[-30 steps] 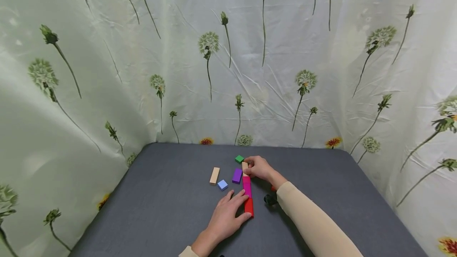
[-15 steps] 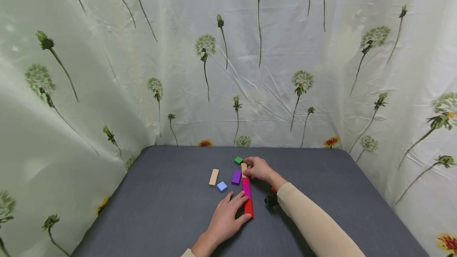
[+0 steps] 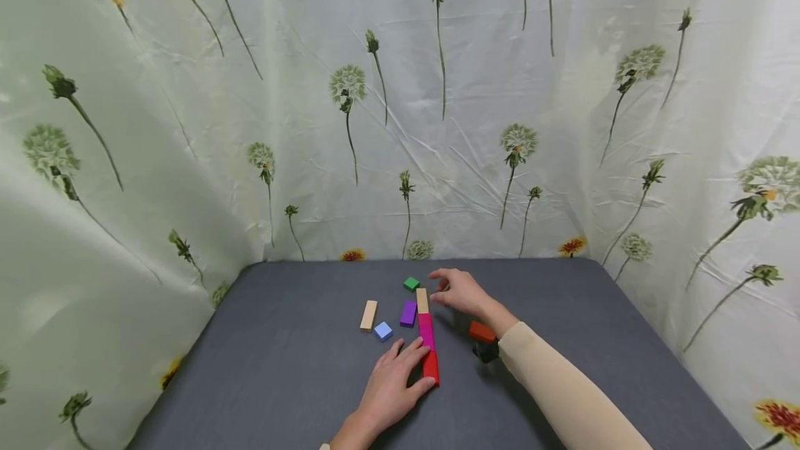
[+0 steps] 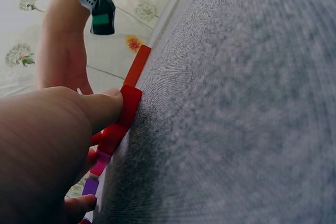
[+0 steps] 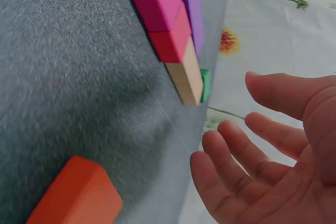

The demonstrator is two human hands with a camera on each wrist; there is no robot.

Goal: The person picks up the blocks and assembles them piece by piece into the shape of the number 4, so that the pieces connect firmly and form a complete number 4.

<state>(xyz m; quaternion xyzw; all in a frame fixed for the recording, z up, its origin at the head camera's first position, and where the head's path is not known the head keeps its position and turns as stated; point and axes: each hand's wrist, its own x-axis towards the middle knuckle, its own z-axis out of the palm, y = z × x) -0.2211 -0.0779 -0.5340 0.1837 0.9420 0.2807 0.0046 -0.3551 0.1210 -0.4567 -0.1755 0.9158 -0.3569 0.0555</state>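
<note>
A straight row runs away from me: a red block (image 3: 430,368), a magenta block (image 3: 426,339), a short pinkish-red block (image 5: 172,43) and a plain wooden block (image 3: 422,301) at the far end. My left hand (image 3: 392,382) rests against the near part of the row. Its thumb touches the red block's near end, and its fingers lie along the left side. To the right of the wooden block, my right hand (image 3: 464,294) hovers with loosely bent fingers and nothing in them. In the right wrist view a gap separates those fingers from the wooden block.
Left of the row lie a purple block (image 3: 408,314), a light blue block (image 3: 384,331) and another wooden block (image 3: 369,316). A green block (image 3: 411,284) sits near the far end. An orange-red block (image 3: 482,331) lies by my right wrist. A flowered curtain (image 3: 300,123) surrounds the grey table (image 3: 281,367).
My right hand has let go of the row's far wooden block and moved off to the right. My left hand stays at the row. The head view has shifted slightly.
</note>
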